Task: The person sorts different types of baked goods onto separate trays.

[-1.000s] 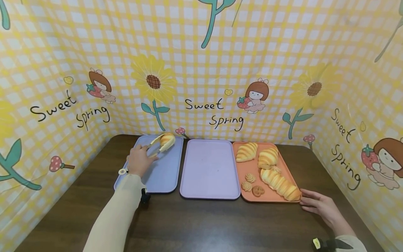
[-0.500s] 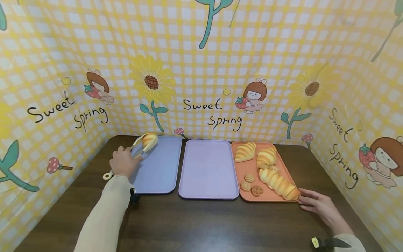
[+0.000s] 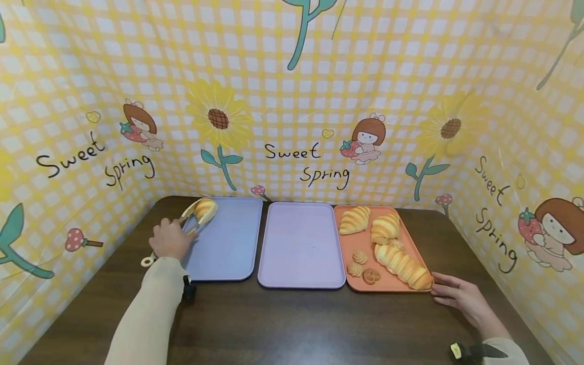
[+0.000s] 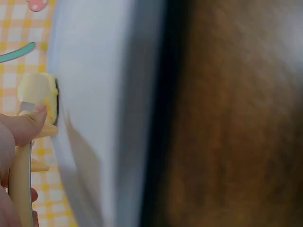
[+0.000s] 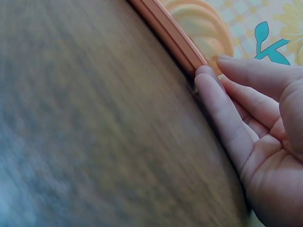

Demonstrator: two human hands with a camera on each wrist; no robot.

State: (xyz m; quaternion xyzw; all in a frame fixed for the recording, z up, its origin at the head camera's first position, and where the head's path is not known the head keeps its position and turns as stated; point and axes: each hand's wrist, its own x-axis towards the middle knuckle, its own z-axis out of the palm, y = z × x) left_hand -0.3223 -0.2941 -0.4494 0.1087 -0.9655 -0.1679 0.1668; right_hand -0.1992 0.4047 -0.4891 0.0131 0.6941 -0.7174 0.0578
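Note:
My left hand point(image 3: 170, 239) grips cream-coloured tongs point(image 3: 209, 215) at the back left. Between the tong heads sits a small golden bread roll point(image 3: 204, 207), above the back left corner of the blue tray point(image 3: 228, 248). In the left wrist view, my thumb lies along the tongs point(image 4: 21, 184); their heads hide most of the roll. My right hand point(image 3: 463, 299) holds the front right corner of the orange tray point(image 3: 385, 286) between thumb and fingers. A long ridged bread point(image 3: 403, 266) lies in that tray, its end close to my fingertips.
A lilac tray point(image 3: 301, 248) stands between the other two. The orange tray also bears two croissant-like breads point(image 3: 355, 221) and several small cookies point(image 3: 359, 257). Yellow checked cloth point(image 3: 292, 101) surrounds the brown wooden table point(image 3: 292, 324) at the back and sides.
My left hand has moved left with the tongs and the roll, from over the blue tray's middle to its back left corner. My right hand stays at the orange tray's corner.

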